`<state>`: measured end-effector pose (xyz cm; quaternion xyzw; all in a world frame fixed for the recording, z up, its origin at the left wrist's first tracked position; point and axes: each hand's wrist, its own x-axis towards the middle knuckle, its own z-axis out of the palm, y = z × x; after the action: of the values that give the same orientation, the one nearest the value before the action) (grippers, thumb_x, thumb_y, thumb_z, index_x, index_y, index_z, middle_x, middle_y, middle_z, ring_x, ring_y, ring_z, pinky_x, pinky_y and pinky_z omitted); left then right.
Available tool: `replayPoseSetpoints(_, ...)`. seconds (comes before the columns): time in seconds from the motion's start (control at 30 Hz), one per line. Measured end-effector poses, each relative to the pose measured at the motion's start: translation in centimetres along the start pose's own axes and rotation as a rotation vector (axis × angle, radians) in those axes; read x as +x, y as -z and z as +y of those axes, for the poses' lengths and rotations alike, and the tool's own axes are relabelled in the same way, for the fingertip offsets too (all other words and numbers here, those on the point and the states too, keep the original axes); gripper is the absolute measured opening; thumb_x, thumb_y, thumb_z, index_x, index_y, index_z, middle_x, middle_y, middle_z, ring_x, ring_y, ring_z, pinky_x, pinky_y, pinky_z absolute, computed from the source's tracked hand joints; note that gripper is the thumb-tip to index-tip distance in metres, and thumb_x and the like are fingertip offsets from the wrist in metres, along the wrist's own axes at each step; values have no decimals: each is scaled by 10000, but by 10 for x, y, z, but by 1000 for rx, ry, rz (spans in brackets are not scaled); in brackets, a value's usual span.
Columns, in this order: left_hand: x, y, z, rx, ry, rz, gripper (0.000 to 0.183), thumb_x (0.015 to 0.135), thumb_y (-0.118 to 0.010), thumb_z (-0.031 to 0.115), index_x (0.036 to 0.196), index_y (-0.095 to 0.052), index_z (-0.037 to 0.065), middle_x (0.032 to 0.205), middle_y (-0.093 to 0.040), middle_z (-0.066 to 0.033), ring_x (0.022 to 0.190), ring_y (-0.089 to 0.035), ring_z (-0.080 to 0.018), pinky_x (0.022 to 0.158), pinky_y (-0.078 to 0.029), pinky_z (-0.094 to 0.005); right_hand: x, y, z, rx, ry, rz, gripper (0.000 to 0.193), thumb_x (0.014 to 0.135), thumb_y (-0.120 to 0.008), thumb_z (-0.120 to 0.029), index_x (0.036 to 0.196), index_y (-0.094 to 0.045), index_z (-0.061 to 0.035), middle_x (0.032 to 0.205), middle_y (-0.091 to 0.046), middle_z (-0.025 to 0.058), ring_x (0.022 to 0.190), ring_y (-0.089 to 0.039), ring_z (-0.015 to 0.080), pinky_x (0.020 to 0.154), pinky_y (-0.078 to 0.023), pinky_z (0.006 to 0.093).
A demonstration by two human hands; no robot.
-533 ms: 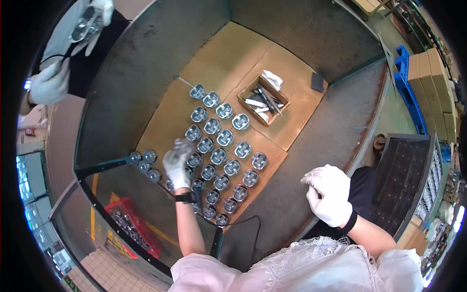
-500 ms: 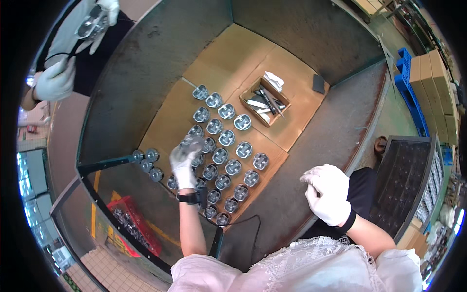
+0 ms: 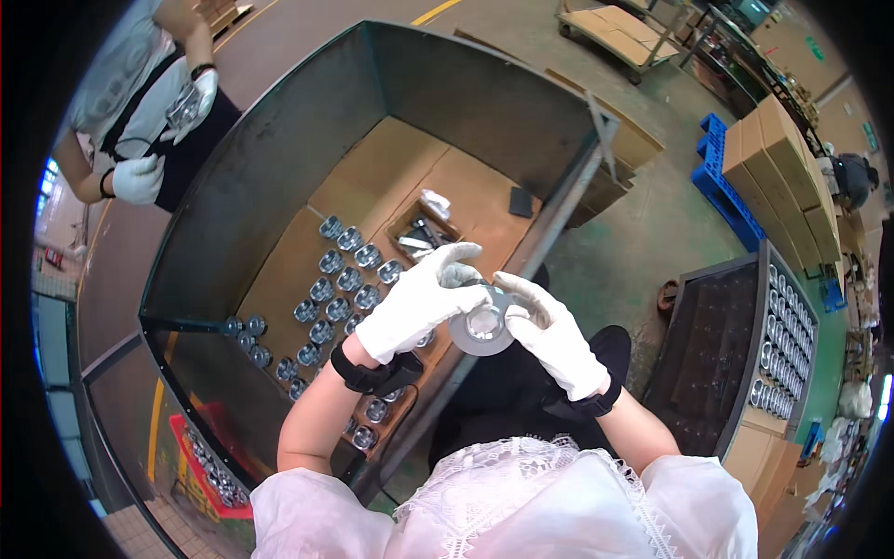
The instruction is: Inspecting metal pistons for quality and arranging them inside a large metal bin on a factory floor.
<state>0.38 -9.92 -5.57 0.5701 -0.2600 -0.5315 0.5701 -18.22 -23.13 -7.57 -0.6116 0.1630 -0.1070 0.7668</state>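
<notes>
A shiny round metal piston [image 3: 481, 328] is held up in front of my chest, its circular face turned toward me. My left hand [image 3: 424, 303], in a white glove, grips it from the left with thumb and fingers. On the other side my right hand [image 3: 549, 331], gloved too, has its thumb and fingers closed on the piston's edge. Below and to the left, several like pistons [image 3: 349, 279] stand in rows on brown cardboard [image 3: 419, 177] inside a large dark metal bin. My left forearm hides some of them.
The bin's metal wall [image 3: 484, 102] rises beyond the cardboard. A small box [image 3: 405, 224] of tools lies inside. On the right stands a dark rack [image 3: 698, 345] with piston rows beside it. A red crate [image 3: 200, 466] holds metal parts, lower left. A co-worker's gloved hand [image 3: 140, 180] shows upper left.
My left hand has come up from the piston rows to the right, carrying a piston. My right hand has moved left and now grips it as well. The view has shifted.
</notes>
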Motion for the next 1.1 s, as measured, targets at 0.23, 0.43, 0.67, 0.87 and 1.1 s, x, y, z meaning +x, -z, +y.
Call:
replayPoseSetpoints(0.23, 30, -79, -26, -142, -127, 95, 481, 1075, -478, 341, 1395, -493, -19, 1296, -615, -108, 1197, -578, -167, 1045, -455, -320, -45, 47, -13, 377, -55, 297, 541, 948, -699, -127, 1411, -438, -27, 1256, -623, 90, 1048, -645, 139, 897, -561, 314)
replayPoseSetpoints(0.43, 18, -136, -22, 24, 66, 54, 601, 907, -758, 253, 1362, -509, -52, 1282, -620, -104, 1175, -578, -158, 1035, -445, -311, -73, 73, -12, 448, 67, 466, 478, 910, -732, -73, 1312, -478, -31, 1167, -623, 78, 1038, -639, 142, 885, -574, 303)
replayPoseSetpoints(0.67, 22, -165, -27, 115, 128, -20, 686, 794, -857, 160, 1350, -503, -33, 1296, -615, -115, 1208, -578, -173, 1060, -460, -353, -86, 81, -7, 490, 87, 534, 441, 911, -730, -75, 1269, -476, -33, 1169, -602, 103, 1067, -634, 170, 905, -594, 348)
replayPoseSetpoints(0.87, 25, -170, -30, 83, 129, -28, 732, 749, -879, 256, 1297, -531, -84, 1230, -650, -166, 1145, -623, -190, 1001, -507, -347, -87, 83, -6, 498, 51, 573, 412, 919, -727, -96, 1237, -475, -26, 1164, -603, 100, 1063, -643, 175, 911, -598, 365)
replayPoseSetpoints(1.1, 31, -157, -53, 12, 99, -30, 538, 999, -618, 363, 1317, -534, -63, 1234, -626, -128, 1140, -585, -171, 986, -469, -314, -84, 80, 0, 427, 24, 619, 388, 911, -728, -75, 1219, -496, -41, 1149, -614, 79, 1037, -643, 149, 881, -603, 338)
